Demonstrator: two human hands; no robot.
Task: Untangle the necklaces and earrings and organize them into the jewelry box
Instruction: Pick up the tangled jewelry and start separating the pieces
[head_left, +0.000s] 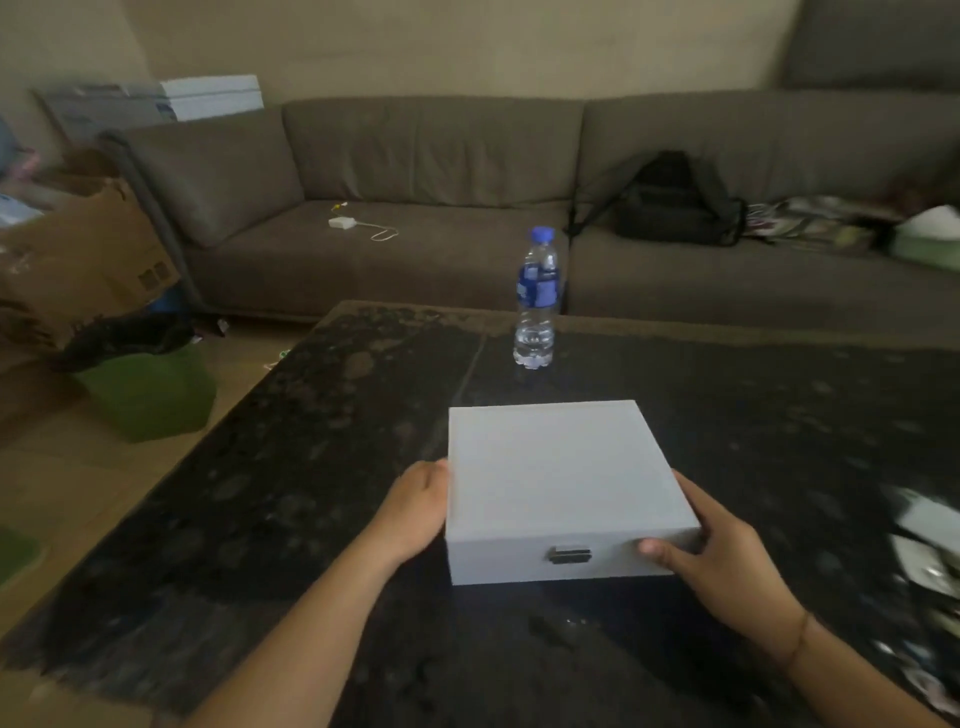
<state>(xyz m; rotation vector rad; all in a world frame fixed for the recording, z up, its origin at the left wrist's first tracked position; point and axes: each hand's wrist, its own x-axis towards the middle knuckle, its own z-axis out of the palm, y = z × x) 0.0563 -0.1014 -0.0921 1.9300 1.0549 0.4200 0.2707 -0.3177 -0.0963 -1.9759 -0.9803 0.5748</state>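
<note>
I have the jewelry box (561, 483) between both hands near the front edge of the tabletop (779, 415), roughly midway along it, and its lid is down. My left hand (415, 512) is curled against the box's left wall, and my right hand (727, 558) wraps the front right corner with the thumb laid on the front face, so each grip is closed on the box itself. No necklaces or earrings show anywhere I can see; I take them to be inside, or among the blurred items at the right edge of the tabletop, which I cannot make out.

I judge the box stiff and light: flat walls, square corners, a smooth pale skin that could slide under dry fingers on this glossy dark surface. Side walls are the sound place to hold for shifting it. To open it, I would leave one hand steadying a wall and work the small dark clasp (570, 554) at the middle of the front face, then lift the lid by its front lip. The chains inside, if there, will be limp and snag easily. A water bottle (537, 301) stands well behind, toward the far edge.
</note>
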